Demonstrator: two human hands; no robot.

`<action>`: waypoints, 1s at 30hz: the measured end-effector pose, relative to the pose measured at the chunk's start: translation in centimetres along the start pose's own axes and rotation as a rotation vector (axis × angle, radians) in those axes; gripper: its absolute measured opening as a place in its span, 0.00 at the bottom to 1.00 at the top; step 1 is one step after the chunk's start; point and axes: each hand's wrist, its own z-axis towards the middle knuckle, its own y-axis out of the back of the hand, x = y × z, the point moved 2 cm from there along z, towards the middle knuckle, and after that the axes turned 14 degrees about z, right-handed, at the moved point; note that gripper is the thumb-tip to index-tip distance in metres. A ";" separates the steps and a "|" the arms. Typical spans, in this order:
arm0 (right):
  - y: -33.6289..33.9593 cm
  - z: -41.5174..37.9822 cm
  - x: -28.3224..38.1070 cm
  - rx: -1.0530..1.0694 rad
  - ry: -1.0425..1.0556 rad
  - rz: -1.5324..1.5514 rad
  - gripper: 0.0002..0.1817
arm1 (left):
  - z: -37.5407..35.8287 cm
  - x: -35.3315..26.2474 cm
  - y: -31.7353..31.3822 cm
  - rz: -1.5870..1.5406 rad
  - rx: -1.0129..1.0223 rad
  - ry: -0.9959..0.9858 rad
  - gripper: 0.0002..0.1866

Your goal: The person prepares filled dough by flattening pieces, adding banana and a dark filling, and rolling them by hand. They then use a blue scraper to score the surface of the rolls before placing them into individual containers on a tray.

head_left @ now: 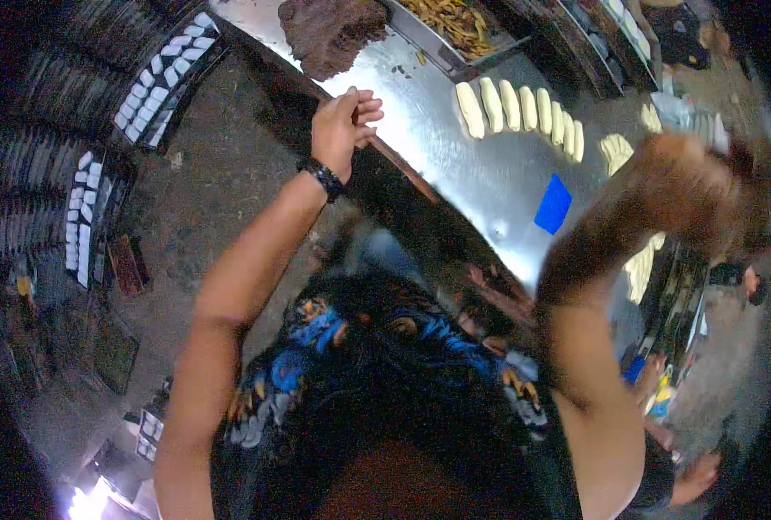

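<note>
My left hand (347,128), with a dark bracelet at its wrist, is over the near edge of the metal table (403,117). Its fingers are loosely bent and apart, holding nothing. Just beyond it sits a lump of brown, crumbly paste (333,35). On the right, my right hand (693,186) is smeared by motion above the table's end, so its fingers cannot be made out. Near it lie pale dough pieces (617,153). A row of several pale dough rolls (527,111) lies between my hands, with a flat blue piece (553,204) closer to me.
A metal tray (493,52) of yellow-brown strips stands at the table's far side. Racks with trays of white pieces (147,100) line the left. Dark trays (576,39) are at the upper right. Another person's hand (697,478) shows at the lower right.
</note>
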 end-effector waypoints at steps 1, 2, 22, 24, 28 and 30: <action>-0.5 -2.0 -2.3 0.016 -0.019 -0.103 0.23 | 0.9 0.3 -0.4 0.075 -0.081 -0.008 0.19; -2.1 -5.2 -5.0 0.117 -0.123 -0.197 0.27 | 2.5 2.7 -0.7 0.246 -0.086 -0.271 0.20; -28.9 -9.4 -18.6 1.102 0.285 0.003 0.07 | 6.2 7.9 -8.7 1.355 0.191 -0.631 0.28; -28.4 -7.9 -18.2 1.201 0.412 0.014 0.07 | 5.5 8.7 -8.4 1.566 0.152 -0.770 0.28; -27.8 -6.0 -18.7 1.391 0.418 -0.074 0.07 | 3.0 7.9 -8.6 1.592 0.328 -0.763 0.34; -25.8 -5.3 -19.8 1.481 0.251 -0.057 0.10 | 0.0 10.4 -7.6 1.332 0.396 -0.854 0.37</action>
